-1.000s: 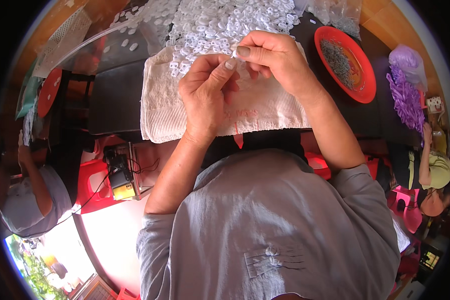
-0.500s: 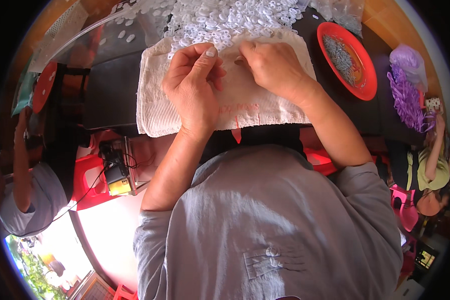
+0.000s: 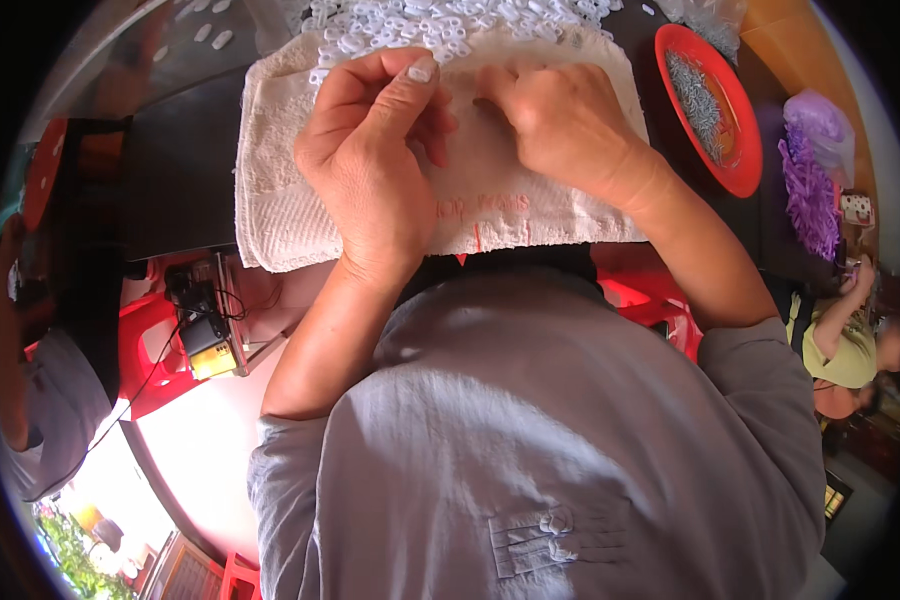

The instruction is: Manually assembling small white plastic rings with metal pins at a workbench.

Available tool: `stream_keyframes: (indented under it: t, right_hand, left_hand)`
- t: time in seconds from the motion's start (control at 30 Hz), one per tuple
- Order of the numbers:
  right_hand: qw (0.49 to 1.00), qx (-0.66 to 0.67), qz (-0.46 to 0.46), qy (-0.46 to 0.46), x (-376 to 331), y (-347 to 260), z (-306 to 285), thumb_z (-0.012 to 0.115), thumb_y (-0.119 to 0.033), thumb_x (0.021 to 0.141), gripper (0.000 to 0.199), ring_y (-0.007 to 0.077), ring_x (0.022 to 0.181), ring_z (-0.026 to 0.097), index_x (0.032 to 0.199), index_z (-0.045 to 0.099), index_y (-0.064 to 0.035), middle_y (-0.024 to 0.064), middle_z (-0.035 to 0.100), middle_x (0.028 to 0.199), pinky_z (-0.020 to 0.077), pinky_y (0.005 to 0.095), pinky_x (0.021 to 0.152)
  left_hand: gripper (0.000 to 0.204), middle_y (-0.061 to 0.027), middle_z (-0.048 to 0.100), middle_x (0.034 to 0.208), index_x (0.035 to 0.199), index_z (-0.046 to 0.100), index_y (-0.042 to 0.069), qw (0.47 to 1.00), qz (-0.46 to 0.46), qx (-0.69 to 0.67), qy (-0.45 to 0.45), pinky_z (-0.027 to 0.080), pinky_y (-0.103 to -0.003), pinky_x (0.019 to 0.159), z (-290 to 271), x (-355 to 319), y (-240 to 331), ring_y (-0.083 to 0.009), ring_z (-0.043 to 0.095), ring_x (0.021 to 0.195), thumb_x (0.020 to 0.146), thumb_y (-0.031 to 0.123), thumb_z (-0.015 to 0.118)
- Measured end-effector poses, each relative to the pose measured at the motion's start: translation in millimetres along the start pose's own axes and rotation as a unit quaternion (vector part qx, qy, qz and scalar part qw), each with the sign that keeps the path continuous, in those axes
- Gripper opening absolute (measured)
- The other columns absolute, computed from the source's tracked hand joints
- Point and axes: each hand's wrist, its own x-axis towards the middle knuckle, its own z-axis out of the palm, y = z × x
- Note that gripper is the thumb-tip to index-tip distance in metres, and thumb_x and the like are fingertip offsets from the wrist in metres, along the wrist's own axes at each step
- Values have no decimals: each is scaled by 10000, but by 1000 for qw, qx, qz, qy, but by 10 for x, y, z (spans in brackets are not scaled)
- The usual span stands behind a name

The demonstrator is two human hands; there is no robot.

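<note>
Both hands are held above a folded cream towel [image 3: 285, 200] on the dark table. My left hand [image 3: 370, 150] is closed, its thumb pressed against the curled forefinger; anything pinched there is too small or hidden to make out. A short gap to the right, my right hand [image 3: 575, 125] is also closed, knuckles up, with its fingertips pointing toward the left hand. What those fingertips hold, if anything, is hidden. Just beyond the towel lies a heap of small white plastic pieces with holes [image 3: 400, 30], nearest to the left hand's fingers.
A red oval plate [image 3: 748, 150] holding many thin grey metal pieces [image 3: 695, 105] stands right of the towel. Farther right lies a purple bundle of strips [image 3: 810, 200]. Clear bags [image 3: 710, 25] sit at the back right. Another person [image 3: 845, 335] sits at the right, another [image 3: 55, 400] at the left.
The whole view has shifted a little. My hands are slightly farther apart, and both stay closed. The person at the right has moved an arm.
</note>
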Motion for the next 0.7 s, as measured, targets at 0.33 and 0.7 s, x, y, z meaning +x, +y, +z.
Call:
stream_keyframes:
  t: [0.33, 0.7]
  right_hand:
    - [999, -24, -15, 16, 36, 12, 9, 581, -108, 783, 125, 288, 689, 640, 873, 661, -75, 106, 638, 711, 498, 392, 589]
    - [795, 566, 205, -75, -40, 130, -338, 654, -288, 887, 242, 30, 528, 434, 775, 628, -75, -47, 501, 587, 331, 193, 482]
  left_hand:
    - [63, -65, 626, 685, 911, 628, -30, 1000, 15, -6, -12, 400, -205, 457, -13, 5, 36, -92, 555, 543, 877, 23, 624]
    - [230, 2, 639, 839, 1032, 671, -1, 968, 6, 177, -177, 430, -179, 585, 46, -86, 6, -45, 551, 713, 803, -29, 677]
